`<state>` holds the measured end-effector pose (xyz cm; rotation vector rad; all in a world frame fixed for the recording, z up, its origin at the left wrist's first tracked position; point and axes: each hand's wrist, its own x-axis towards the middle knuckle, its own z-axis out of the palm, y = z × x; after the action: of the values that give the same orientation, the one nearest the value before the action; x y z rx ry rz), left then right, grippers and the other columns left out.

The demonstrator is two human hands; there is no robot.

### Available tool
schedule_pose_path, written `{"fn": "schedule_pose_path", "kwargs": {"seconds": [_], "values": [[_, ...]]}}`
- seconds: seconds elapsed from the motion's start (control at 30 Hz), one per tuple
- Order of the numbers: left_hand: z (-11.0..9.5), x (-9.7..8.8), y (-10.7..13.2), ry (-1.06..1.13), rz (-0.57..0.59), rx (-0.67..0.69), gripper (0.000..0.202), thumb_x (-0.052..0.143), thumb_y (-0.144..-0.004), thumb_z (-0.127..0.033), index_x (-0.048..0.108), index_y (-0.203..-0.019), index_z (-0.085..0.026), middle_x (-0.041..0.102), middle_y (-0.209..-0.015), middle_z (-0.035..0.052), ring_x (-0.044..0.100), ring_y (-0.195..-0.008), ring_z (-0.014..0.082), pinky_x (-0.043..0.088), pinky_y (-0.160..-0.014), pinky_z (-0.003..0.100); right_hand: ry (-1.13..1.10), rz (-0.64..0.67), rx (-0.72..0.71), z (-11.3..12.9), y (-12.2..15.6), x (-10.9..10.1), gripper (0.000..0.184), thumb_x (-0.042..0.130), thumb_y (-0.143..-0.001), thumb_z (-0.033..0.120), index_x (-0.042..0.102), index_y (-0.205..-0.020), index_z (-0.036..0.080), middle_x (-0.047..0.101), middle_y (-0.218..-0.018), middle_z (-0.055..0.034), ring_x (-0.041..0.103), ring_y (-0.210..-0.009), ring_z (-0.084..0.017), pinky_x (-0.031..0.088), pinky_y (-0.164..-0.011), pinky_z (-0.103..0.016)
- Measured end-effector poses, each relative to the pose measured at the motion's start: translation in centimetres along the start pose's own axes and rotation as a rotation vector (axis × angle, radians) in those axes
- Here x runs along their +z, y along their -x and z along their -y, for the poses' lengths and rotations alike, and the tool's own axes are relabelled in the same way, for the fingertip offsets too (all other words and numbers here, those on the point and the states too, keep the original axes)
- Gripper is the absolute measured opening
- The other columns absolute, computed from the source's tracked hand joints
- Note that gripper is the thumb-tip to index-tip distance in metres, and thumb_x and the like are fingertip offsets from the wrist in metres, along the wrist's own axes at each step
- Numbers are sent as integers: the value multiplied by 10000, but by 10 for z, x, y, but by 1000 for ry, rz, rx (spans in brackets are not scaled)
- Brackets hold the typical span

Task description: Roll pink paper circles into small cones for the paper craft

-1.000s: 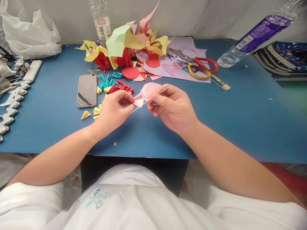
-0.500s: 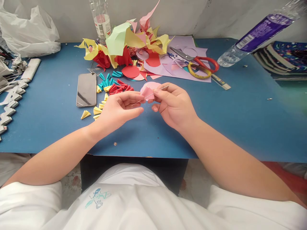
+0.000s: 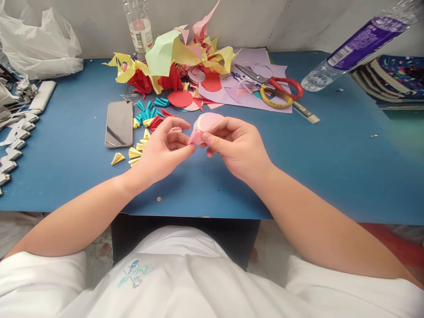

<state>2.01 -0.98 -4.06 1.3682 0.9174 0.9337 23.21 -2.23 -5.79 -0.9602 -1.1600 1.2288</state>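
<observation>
Head view: above the worktop (image 3: 205, 190), the left hand (image 3: 165, 148) pinches the lower-left tip of the pink paper (image 3: 203, 127), the right hand (image 3: 240, 143) its right side; the long axis slants up rightward. Bottles (image 3: 317, 80) bear a purple label (image 3: 366, 42) and a white label (image 3: 141, 35), print too small to read.

The pink paper piece (image 3: 196, 138) is matt and smooth, like the yellow paper cones (image 3: 134, 153). The phone (image 3: 119, 123) has a glossy dark face; the scissors (image 3: 272, 82), metal blades (image 3: 253, 75) and smooth plastic handles (image 3: 274, 105). The carrier bag (image 3: 49, 46) is thin, crinkled plastic; the blue tabletop (image 3: 314, 176), perhaps coated board, shows a dull sheen.
</observation>
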Motion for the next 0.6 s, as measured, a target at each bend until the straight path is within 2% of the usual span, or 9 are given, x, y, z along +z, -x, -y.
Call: {"fn": "schedule_pose_path", "kwargs": {"seconds": [0.07,0.13,0.23,0.37,0.6], "values": [[-2,0,1,-19,40,-8,536,988,-853,-285,679,-1292,-281,780,-851,-40,777,-862,170,582,-792,291,7,6,-3,0,0,0,529,1155,-717,640,805,-818,256,791,-884,-27,739,-762,-189,614,-628,-346],[-3,0,1,-12,68,-12,543,988,-870,-314,695,-1327,-283,757,-824,-45,768,-842,172,592,-789,296,10,8,0,0,0,0,528,1153,-720,640,798,-817,262,786,-874,-21,721,-746,-183,613,-643,-358],[-1,0,0,7,82,-13,484,1008,-860,-346,727,-1245,-267,757,-839,-29,793,-869,189,620,-813,308,8,18,36,1,0,0,562,1152,-702,669,775,-828,271,793,-855,-22,738,-766,-202,609,-639,-364],[2,0,-1,17,67,-20,426,1005,-830,-312,704,-1127,-262,793,-898,-16,800,-890,184,614,-813,300,-10,32,37,4,1,0,589,1159,-676,672,751,-819,273,786,-886,-25,769,-801,-216,629,-651,-371],[-2,0,1,-8,49,-50,372,966,-832,-273,701,-1094,-262,806,-919,-10,785,-881,179,575,-773,297,-6,34,19,5,0,0,540,1163,-683,629,767,-819,288,753,-877,-10,768,-804,-219,687,-706,-400]]}}
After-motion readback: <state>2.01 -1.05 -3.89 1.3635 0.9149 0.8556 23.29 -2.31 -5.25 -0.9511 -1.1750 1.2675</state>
